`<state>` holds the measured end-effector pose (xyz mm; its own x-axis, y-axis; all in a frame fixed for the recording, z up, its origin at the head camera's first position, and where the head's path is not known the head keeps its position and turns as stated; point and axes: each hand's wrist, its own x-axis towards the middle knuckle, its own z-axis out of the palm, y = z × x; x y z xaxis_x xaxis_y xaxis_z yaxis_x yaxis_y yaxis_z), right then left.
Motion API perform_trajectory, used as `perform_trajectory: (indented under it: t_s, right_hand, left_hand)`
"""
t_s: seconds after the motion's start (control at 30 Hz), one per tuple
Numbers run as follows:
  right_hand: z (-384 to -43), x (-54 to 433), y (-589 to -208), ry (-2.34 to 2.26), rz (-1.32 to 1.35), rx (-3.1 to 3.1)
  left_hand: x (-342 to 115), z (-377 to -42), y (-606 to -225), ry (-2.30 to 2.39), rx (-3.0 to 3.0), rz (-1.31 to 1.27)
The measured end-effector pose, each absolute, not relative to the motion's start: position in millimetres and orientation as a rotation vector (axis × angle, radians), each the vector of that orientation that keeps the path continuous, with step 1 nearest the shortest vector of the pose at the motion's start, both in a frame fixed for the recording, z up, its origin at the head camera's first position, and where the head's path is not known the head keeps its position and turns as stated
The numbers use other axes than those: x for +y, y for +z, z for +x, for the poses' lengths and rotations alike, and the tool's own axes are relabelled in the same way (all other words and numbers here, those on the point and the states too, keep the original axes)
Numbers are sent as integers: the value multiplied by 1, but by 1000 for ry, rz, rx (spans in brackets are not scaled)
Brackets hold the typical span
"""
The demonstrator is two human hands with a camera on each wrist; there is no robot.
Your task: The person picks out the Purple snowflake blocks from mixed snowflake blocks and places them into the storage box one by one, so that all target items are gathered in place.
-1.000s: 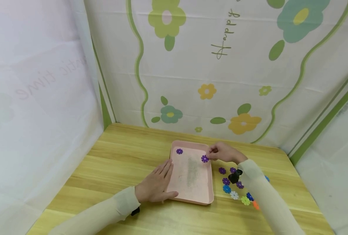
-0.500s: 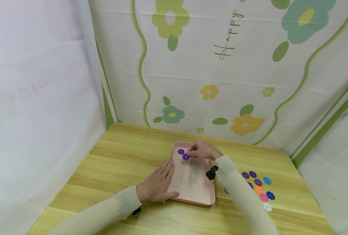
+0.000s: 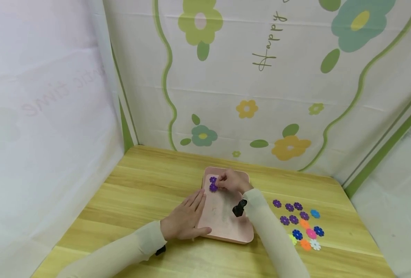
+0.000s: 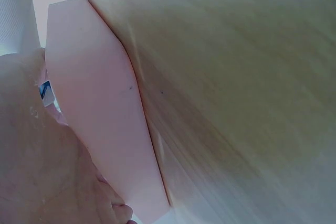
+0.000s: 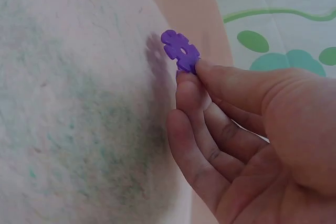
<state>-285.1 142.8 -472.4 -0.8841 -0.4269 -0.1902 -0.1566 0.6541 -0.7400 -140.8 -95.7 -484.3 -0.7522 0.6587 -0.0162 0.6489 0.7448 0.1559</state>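
Note:
My right hand (image 3: pixel 232 181) pinches a purple notched plastic snowflake disc (image 5: pixel 181 52) between thumb and fingertips, over the far left part of a shallow pink tray (image 3: pixel 216 221). In the head view, another purple disc (image 3: pixel 213 179) lies in the tray just beyond the held one; whether the two touch I cannot tell. My left hand (image 3: pixel 183 219) rests with straight fingers along the tray's left wall, its thumb over the near left corner. The left wrist view shows the tray's outer wall (image 4: pixel 100 77) beside that hand.
On the wooden table (image 3: pixel 149 181), right of the tray, several loose discs lie scattered: purple ones (image 3: pixel 284 220), a light blue one (image 3: pixel 315 214), a pink one (image 3: pixel 311 233), a white one (image 3: pixel 315 244) and others. White flower-printed fabric (image 3: pixel 219 85) stands behind the table.
My right hand has carried the purple disc leftward from the tray's right side to beside the other purple disc. The left hand stays in place, and more loose discs now show.

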Motion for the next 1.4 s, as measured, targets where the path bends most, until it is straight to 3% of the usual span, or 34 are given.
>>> perform_trajectory:
  t_s: [0.8,1.4]
  right_hand:
    - [-279,133,-474,-1003,-431,2573]
    - [-263,195,-423,-732,-739,2668]
  left_hand:
    - [-97,-144,-497,231,2928,1127]
    - [-95,-143,-494,190,2918,1095]
